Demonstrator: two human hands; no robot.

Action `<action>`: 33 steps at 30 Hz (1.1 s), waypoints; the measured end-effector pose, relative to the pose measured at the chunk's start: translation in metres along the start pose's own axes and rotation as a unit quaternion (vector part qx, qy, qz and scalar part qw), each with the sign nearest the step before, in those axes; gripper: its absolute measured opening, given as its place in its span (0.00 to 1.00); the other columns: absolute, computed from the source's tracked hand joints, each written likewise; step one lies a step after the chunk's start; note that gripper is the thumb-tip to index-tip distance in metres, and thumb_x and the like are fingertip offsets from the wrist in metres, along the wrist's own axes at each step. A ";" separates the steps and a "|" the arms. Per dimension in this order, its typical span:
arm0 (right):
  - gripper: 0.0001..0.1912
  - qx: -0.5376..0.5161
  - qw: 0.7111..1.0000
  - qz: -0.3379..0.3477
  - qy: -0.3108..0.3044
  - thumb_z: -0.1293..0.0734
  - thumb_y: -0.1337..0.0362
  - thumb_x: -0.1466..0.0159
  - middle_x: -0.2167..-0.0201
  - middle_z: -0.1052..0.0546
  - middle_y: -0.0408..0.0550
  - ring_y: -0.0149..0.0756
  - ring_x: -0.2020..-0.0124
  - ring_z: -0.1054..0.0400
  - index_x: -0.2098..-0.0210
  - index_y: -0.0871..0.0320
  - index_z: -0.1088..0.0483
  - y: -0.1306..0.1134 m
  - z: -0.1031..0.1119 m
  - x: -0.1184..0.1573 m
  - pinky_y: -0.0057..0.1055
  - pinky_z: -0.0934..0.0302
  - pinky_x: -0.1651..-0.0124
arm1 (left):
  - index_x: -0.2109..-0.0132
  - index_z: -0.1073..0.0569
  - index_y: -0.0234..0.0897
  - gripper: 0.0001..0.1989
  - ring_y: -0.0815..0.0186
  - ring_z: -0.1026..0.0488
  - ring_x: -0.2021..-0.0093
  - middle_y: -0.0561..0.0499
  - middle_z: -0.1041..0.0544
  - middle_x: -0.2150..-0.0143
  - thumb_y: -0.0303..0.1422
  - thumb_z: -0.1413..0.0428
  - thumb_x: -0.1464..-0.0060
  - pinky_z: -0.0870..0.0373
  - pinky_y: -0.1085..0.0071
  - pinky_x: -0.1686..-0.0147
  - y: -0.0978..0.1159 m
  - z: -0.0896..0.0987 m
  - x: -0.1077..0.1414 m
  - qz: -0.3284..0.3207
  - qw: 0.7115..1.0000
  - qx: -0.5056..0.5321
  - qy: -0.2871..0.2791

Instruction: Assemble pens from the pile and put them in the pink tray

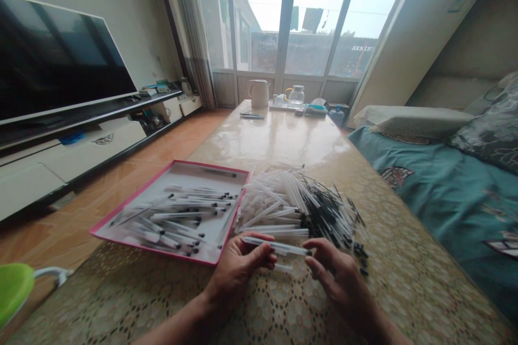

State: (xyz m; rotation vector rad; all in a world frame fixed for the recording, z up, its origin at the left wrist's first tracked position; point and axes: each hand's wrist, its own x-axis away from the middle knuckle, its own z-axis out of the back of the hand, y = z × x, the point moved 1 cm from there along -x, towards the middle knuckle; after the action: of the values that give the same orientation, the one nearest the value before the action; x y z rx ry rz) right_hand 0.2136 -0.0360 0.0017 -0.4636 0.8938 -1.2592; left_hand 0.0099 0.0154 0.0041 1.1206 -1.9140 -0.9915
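A clear pen tube [287, 248] lay nearly level between the hands, its dark end toward the right. The left hand [239, 263] was closed on it, thumb on top, apparently to steady it. The right hand [339, 269] had thumb and forefinger slightly parted around the dark end; whether they gripped it, I could not tell. Just beyond the hands, loose tubes [269, 202] and dark refills [324, 207] lay heaped on the table [295, 307], seemingly within easy reach. Left of them, a pink-rimmed tray [182, 175] gathered dark-ended tubes [186, 216].
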 end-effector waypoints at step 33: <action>0.11 -0.069 0.996 -0.053 -0.013 0.39 0.58 0.36 0.79 0.30 0.41 0.30 0.78 0.37 0.69 0.57 0.31 -0.002 0.016 -0.004 0.23 0.41 0.75 | 0.62 0.24 0.30 0.10 0.72 0.28 0.77 0.50 0.23 0.77 0.32 0.37 0.52 0.33 0.77 0.75 -0.003 0.003 0.001 -0.005 1.000 0.023 -0.018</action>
State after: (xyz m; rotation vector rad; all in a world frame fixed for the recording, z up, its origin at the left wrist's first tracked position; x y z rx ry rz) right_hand 0.2249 -0.0354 0.0144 -0.6432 0.9474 -1.2890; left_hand 0.0083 0.0144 0.0003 1.1476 -1.9695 -0.9840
